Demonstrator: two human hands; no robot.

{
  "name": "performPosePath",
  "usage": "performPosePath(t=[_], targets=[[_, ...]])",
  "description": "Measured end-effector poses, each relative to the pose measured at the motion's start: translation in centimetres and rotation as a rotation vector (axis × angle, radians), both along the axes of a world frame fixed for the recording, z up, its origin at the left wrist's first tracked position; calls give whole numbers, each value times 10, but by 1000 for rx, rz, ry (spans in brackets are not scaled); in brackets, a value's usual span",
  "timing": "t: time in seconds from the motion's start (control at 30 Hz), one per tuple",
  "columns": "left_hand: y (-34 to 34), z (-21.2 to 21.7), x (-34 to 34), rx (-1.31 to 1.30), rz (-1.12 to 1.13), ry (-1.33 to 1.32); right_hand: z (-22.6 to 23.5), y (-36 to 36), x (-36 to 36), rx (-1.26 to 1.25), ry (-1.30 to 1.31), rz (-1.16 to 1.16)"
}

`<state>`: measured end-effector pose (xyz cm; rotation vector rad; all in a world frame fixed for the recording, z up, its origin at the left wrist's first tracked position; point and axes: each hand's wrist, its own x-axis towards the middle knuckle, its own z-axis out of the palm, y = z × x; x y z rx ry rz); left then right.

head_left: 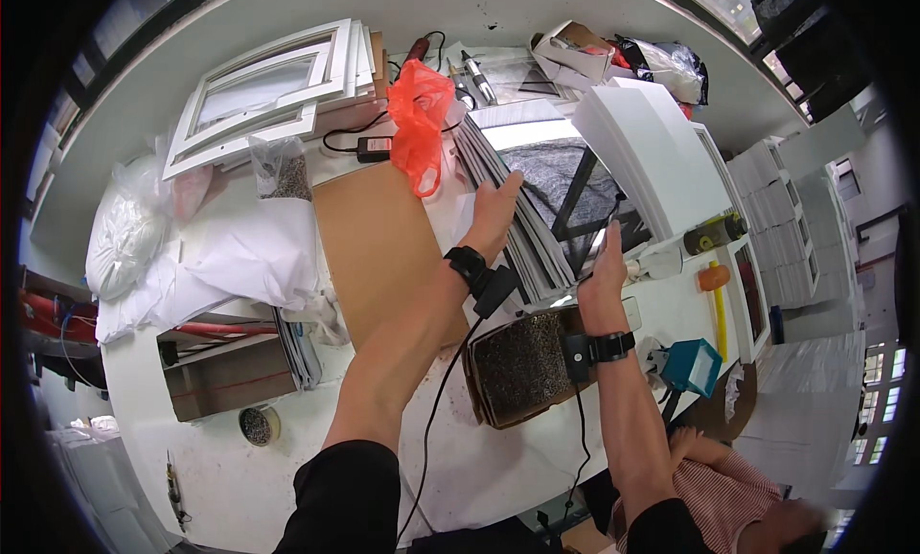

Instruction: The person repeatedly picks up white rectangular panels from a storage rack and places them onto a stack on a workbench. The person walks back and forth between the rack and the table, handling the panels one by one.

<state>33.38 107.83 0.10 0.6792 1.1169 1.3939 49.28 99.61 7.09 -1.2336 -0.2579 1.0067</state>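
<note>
At the far left of the white table (489, 477), a white plastic bag (125, 233) is seen beside loose white sheets (249, 247). Nearer, a cup (278, 426) of small metal parts is set below an open box (235, 377). White frames (259, 94) are stacked at the back, with a clear bag (278, 166) placed in front. A cardboard sheet (369, 238) is partly covered by a red bag (419, 123). In the middle, the glass stack (532, 247) lies between both hands. The left hand (494, 214) is laid at its left edge, thumb spread; whether it is clamped there cannot be told. Under the right wrist, a brown box (479, 391) is filled with small dark pieces. The right hand (602, 278) is held at the stack's right edge, fingers nearly straight; its grip cannot be told either. Farther right, white panels (642, 151), a bottle (714, 234) and a teal tool (692, 367) are seen.
</note>
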Motion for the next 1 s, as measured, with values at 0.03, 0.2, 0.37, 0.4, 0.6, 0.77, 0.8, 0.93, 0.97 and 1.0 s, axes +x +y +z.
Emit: performPosePath(t=[0.03,0.2,0.37,0.4,0.6,0.77,0.8,0.93,0.97,1.0], targets=[[-8,13,-3,-62,-97,63,-12,-6,12,-19,-10,-16],[-9,26,-31,-128,-314,179,-4,-24,27,-213,-110,272],[-6,64,-61,-152,-549,891,27,-35,56,-503,-508,728],[-8,73,-64,-117,-547,1005,36,-32,69,-519,-546,796],[-87,125,-56,23,-468,978,110,-83,95,-359,-678,732],[-274,164,-44,-5,-672,671,94,-200,62,-224,-456,1062],[-318,171,-48,-28,-629,566,92,-224,44,-184,-427,1143],[-452,184,-13,-196,-816,568,30,-343,32,-197,-264,1330],[-481,181,-3,-206,-827,562,21,-370,32,-200,-281,1381],[-508,178,8,-220,-842,554,5,-395,34,-180,-303,1423]])
